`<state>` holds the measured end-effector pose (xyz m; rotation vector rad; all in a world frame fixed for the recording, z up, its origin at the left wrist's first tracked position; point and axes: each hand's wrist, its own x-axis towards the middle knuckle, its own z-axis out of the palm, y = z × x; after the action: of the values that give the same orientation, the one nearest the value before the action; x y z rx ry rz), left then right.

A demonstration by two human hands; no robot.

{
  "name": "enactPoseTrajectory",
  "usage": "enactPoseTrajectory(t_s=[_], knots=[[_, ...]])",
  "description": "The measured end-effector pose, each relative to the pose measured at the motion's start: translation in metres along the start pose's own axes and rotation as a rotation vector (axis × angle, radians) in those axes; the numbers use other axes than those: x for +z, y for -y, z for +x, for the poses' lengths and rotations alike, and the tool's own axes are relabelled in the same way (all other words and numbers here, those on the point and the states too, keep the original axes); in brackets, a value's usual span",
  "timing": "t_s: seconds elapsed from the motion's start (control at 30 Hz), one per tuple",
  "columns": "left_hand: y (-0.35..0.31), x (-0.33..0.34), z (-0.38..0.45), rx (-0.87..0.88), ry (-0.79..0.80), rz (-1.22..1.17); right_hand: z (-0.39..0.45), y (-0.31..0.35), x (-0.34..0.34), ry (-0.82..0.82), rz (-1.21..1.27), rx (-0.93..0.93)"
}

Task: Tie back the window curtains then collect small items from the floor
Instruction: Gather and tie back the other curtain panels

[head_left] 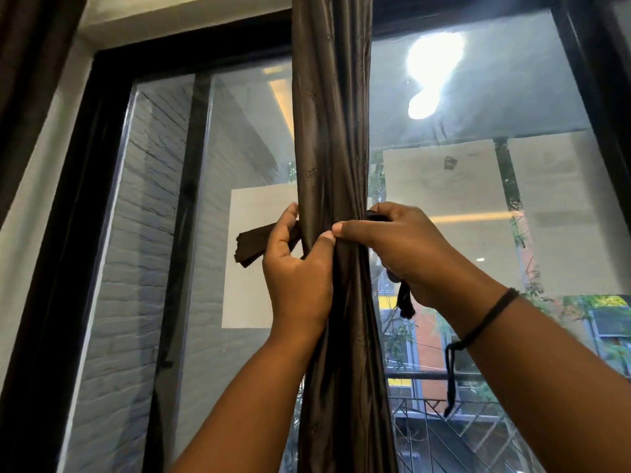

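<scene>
A dark brown, satin-sheened curtain (pixel 333 165), gathered into a narrow vertical column of creased folds, hangs down the middle of the view in front of a black-framed glass window (pixel 112 97). The left hand (pixel 297 268) closes round the left side of the bundle at mid-height: its thumb presses on the front of the cloth, its fingers (pixel 290 213) curl behind, and it pinches a flat, matte, dark brown fabric tie-back strip (pixel 254 244) whose squared end sticks out to the left. The right hand (pixel 406 249) clamps the right side of the same waist, thumb tip touching the left thumb on the front of the folds, fingers clenched over the other part of the strip; a narrow, limp dark tail (pixel 405 300) of the tie hangs below the palm. The cloth is pinched tighter at this level than above or below. A thin black cord bracelet (pixel 485 319), with loose knotted ends dangling, circles the right wrist. Beyond the left pane stands a grey painted brick wall (pixel 136 268) with coarse horizontal courses. Pale rectangular sheets (pixel 444 199) show on or in the glass, though whether stuck on or reflected cannot be told, and a bright lamp glare (pixel 430 73) spreads across the upper right pane. Low on the right, a metal railing (pixel 426 375) and an orange building facade (pixel 430 339) appear outside. A second dark drape (pixel 30 46) fills the upper left corner.
</scene>
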<state>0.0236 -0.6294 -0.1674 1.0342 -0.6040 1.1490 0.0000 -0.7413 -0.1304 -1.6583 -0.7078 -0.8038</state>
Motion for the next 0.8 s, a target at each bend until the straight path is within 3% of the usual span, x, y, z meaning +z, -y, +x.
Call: enactPoseTrajectory(t_s=[0.23,0.4,0.47,0.57,0.63,0.73,0.8], knots=[[-0.01,-0.015,0.0,-0.004,-0.243,-0.177,0.003,-0.006,0.014,-0.037,0.114,0.037],[-0.012,-0.034,0.01,-0.018,-0.299,0.009,0.005,-0.008,0.022,-0.034,0.117,0.05],[-0.016,-0.044,0.017,-0.062,-0.243,0.119,0.005,-0.008,0.022,-0.039,0.171,0.091],[-0.022,-0.057,0.022,-0.06,0.056,0.27,0.006,-0.013,0.015,-0.013,0.268,0.165],[-0.025,-0.062,0.022,0.027,0.211,0.504,0.007,-0.019,0.011,0.006,0.271,0.2],[-0.033,-0.066,0.029,0.295,0.192,0.8,0.008,-0.018,0.008,0.032,0.274,0.212],[-0.04,-0.066,0.042,0.305,0.18,0.909,0.008,-0.009,0.005,0.069,0.303,0.229]])
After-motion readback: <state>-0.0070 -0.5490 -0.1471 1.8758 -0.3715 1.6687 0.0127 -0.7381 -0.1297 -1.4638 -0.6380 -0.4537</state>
